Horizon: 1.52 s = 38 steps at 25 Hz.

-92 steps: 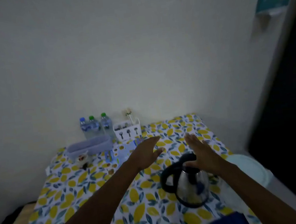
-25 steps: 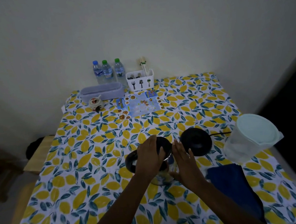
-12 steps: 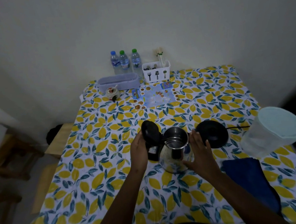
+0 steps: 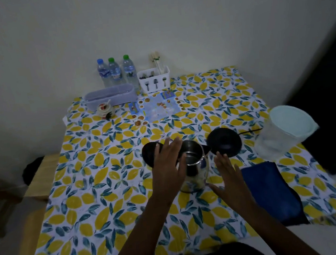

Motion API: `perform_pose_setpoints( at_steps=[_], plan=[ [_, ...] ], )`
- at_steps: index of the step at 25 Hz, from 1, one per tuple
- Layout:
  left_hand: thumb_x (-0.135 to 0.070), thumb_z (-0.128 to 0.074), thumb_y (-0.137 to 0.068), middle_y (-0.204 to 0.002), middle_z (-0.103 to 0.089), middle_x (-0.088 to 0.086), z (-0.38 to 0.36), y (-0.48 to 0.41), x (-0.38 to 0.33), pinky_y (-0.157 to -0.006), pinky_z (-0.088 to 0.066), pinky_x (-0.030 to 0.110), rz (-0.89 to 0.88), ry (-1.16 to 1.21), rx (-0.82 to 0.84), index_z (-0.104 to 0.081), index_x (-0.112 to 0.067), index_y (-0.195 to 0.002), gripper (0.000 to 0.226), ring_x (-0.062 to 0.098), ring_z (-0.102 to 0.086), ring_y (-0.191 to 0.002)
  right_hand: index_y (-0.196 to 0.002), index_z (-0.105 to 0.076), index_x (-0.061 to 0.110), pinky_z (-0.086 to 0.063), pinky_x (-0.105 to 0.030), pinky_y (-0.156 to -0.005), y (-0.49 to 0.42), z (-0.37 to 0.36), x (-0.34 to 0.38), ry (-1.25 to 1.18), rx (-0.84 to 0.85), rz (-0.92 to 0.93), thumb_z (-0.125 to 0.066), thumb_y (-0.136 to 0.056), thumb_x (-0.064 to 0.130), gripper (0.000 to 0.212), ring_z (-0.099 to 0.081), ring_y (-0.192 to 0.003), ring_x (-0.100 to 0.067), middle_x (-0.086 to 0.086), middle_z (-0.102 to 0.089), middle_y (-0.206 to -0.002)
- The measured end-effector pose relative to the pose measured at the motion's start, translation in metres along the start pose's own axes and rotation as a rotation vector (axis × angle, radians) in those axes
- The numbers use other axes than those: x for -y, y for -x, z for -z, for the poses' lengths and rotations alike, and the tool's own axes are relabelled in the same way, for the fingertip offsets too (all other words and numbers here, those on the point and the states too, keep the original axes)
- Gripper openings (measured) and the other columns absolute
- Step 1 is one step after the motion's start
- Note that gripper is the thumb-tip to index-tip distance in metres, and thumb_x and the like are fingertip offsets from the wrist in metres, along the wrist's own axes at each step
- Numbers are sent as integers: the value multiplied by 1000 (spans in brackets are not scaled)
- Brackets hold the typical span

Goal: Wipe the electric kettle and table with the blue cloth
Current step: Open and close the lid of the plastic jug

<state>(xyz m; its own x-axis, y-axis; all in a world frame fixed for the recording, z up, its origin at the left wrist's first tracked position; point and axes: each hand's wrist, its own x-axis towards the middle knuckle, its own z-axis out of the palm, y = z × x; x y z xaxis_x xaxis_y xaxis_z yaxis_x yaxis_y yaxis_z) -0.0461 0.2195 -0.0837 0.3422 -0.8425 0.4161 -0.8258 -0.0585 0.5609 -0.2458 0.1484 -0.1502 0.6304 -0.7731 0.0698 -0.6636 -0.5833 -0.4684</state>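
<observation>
The electric kettle [image 4: 196, 166] stands near the middle of the desk [image 4: 108, 196], off its round black power base [image 4: 225, 144], which lies just beside it at the far right with its cord running off toward a translucent lidded jug [image 4: 283, 131]. The kettle's black lid [image 4: 151, 153] is swung open to the left, so the steel mouth is exposed. The left hand [image 4: 170, 166] hovers over the lid hinge and the rim with its fingers [image 4: 175, 147] extended and close together, gripping nothing that can be made out; whether it touches the rim is hard to tell. The right hand [image 4: 228, 175] is flat and open just beside the kettle's right flank, fingers straight and slightly spread, apart from the steel wall and holding nothing. The blue cloth [image 4: 269, 191] lies folded on the desk's near right part, just beside the right hand and not yet picked up, so no wiping appears under way: this reads as the preparing step, with the kettle lifted off its base and opened. The next move most likely calls for the right hand to shift sideways onto the cloth and gather it, while the left steadies the kettle by its handle or lid so that the light, empty-looking body does not tip or slide on the lemon-print covering when rubbed.
</observation>
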Motion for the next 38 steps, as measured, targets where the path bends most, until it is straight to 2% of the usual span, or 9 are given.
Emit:
perform_pose_setpoints(
  at_steps=[3, 8, 13, 18, 23, 26, 32, 35, 38],
  plan=[
    [-33, -42, -101, -149, -46, 3, -31, -7, -19, -123, -10, 37, -95, 38, 126, -43, -14, -142, 45, 13, -25, -145, -149, -8, 26, -1, -42, -118, 24, 12, -28, -16, -67, -127, -58, -89, 47, 82, 5, -148, -15, 5, -1, -160],
    [-34, -43, -100, -154, -33, -1, -93, -25, -62, -122, -8, 35, -249, 95, 334, -35, -15, -147, 51, 13, -16, -147, -150, -17, 19, -8, -42, -119, 52, 34, -85, -10, -190, -374, -59, -89, 43, 77, -3, -145, -12, 9, -5, -154],
    [-32, -42, -101, -154, -38, 5, -167, -58, -128, -124, -13, 43, -369, 136, 465, -37, -13, -145, 49, 17, -22, -147, -148, -20, 11, -10, -45, -120, 64, 56, -153, -80, -231, -544, -57, -92, 35, 72, -11, -147, -23, -5, -14, -158],
    [-33, -40, -100, -156, -34, 8, -229, -96, -184, -122, -13, 41, -411, 98, 508, -34, -9, -146, 52, 23, -20, -148, -140, -37, -1, -26, -49, -115, 60, 100, -228, -216, -469, -657, -57, -93, 14, 54, -32, -140, -35, -21, -36, -149],
    [-47, -42, -97, -161, -17, 13, -271, -128, -222, -122, -10, 48, -335, -63, 623, -20, -8, -149, 69, 30, -6, -150, -138, -41, 1, -28, -36, -111, 4, 151, -287, -359, -465, -627, -47, -98, 22, 46, -39, -134, -31, -19, -43, -146],
    [-57, -43, -93, -163, 0, 16, -284, -130, -228, -122, -3, 49, -271, -275, 704, -6, -9, -152, 85, 36, 5, -149, -130, -52, 7, -34, -26, -100, -39, 168, -307, -565, -409, -586, -44, -99, 28, 37, -50, -123, -25, -12, -55, -133],
    [-50, -38, -98, -163, 2, 14, -290, -131, -230, -120, -9, 47, -296, -441, 701, -6, -14, -152, 73, 35, 3, -150, -82, -65, 7, -44, -35, -71, -86, 169, -332, -851, -235, -628, -47, -92, 41, 40, -59, -74, -21, -20, -67, -87],
    [-49, -39, -98, -163, 1, 14, -289, -132, -230, -120, -11, 48, -306, -451, 723, -6, -14, -152, 73, 35, 3, -150, -73, -68, 24, -44, -28, -56, -90, 164, -335, -904, -265, -642, -56, -84, 37, 21, -55, -56, -7, 1, -65, -71],
    [-48, -35, -99, -163, 4, 13, -282, -134, -226, -120, -12, 50, -326, -505, 757, -2, -14, -152, 72, 36, 3, -149, -73, -70, 27, -40, -16, -47, -88, 157, -330, -989, -345, -639, -64, -83, 30, 12, -52, -53, 1, 11, -62, -68]
  ],
)
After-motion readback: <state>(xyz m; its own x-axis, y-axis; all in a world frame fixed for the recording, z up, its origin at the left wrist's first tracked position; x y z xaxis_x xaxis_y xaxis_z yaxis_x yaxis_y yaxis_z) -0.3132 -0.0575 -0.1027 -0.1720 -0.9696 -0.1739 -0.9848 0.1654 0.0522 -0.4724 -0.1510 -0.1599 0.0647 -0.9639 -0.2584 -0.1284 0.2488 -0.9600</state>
